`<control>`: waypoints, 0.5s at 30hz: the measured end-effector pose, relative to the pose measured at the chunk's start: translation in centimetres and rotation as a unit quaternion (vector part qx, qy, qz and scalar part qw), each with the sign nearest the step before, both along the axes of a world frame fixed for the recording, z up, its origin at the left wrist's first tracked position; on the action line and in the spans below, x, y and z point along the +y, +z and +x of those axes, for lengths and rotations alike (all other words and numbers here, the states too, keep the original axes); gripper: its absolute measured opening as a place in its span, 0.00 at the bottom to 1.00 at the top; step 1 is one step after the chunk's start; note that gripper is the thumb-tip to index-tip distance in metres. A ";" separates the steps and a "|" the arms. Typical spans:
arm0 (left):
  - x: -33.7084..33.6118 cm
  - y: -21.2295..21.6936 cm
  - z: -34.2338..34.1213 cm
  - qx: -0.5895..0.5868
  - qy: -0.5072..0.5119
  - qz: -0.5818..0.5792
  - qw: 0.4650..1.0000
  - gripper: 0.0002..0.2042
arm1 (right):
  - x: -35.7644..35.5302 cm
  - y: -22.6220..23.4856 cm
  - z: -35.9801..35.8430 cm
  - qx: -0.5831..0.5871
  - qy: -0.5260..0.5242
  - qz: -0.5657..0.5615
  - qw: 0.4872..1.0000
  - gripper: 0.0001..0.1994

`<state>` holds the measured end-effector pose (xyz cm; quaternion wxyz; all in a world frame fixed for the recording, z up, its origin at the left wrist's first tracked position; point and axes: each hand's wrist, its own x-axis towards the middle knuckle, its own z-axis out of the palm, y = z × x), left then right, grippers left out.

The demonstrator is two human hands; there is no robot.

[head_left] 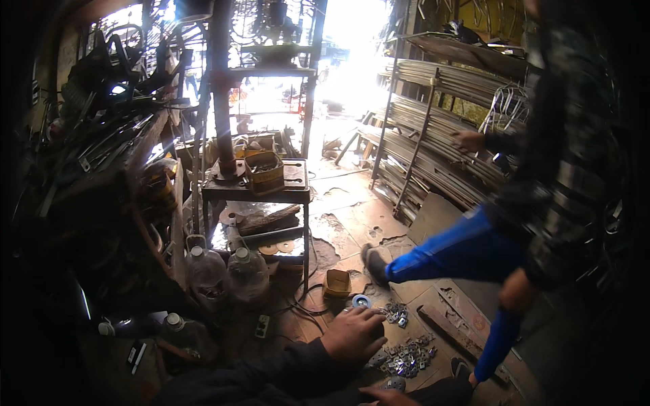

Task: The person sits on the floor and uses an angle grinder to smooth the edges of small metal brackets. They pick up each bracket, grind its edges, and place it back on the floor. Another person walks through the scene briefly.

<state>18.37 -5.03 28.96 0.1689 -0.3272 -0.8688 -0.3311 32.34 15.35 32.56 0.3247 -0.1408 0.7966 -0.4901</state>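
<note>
My left hand [350, 335] reaches in from the lower left in a dark sleeve, its fingers curled downward. Whatever they may hold is hidden beneath them. Just beyond the fingertips lies a blue-and-white ring-shaped thing [361, 300]. Beside the hand, on the tiled floor, small shiny metal pieces lie in a larger pile [410, 357] and a smaller pile [395, 314]. Only part of my right hand [391, 396] shows at the lower edge, close to a grey clog [393, 384]; most of its fingers are hidden.
A small open box [336, 283] stands past my left hand, near a power socket block [262, 326] and cable. Large plastic bottles [248, 274] stand by a metal stand [256, 195]. At right, a person in blue trousers [447, 250] strides by a rack of metal bars [423, 159].
</note>
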 end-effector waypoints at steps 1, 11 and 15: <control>-0.2 0.0 -0.4 -0.008 0.000 -0.005 1.000 0.23 | -1.4 0.0 0.1 -0.106 0.013 -0.050 0.993 0.16; -1.3 0.1 -1.7 -0.026 0.005 -0.010 1.000 0.23 | -8.4 -1.5 0.6 -0.132 -0.044 -0.330 0.934 0.35; -0.9 0.0 -1.9 -0.006 0.023 -0.025 0.999 0.23 | -7.4 -0.4 0.8 -0.092 -0.052 -0.311 0.945 0.34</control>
